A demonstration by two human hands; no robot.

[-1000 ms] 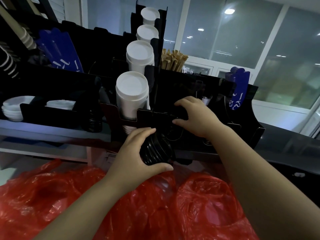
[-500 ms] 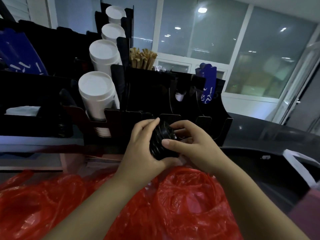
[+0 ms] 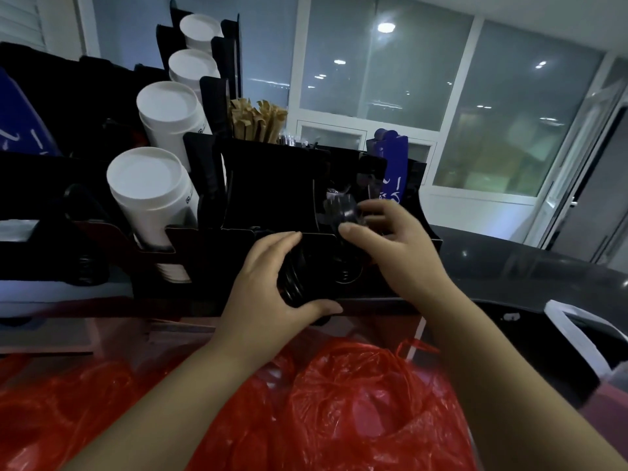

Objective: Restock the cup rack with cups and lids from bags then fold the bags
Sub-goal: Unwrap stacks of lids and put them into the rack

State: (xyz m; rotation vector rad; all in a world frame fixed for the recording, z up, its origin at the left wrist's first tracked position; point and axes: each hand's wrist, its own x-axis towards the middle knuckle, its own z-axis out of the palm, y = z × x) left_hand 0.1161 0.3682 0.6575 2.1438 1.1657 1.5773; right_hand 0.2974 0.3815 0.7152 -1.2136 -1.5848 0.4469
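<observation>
Stack of black lids point(image 3: 293, 282): only the ribbed rims near the palm read clearly. The far end is lost against the equally dark cup rack point(image 3: 272, 185), so its count and full length cannot be told.

Orientation: lies on its side, long axis roughly level, running from the left palm toward the rack front.

Left hand point(image 3: 268, 294): grips the stack, fingers curled over the top and thumb underneath.

Right hand point(image 3: 394, 249): just beyond and to the right of the left, apart from the stack. Thumb and fingertips pinch a dark piece point(image 3: 339, 209) at the rack's compartment edge; it is motion-blurred, its kind uncertain.

Red bags point(image 3: 356, 402): crumpled beneath both forearms, cut off by the lower frame edge.

White cup stacks point(image 3: 149, 195): in the rack left of the left hand, bases hidden behind holders.
</observation>
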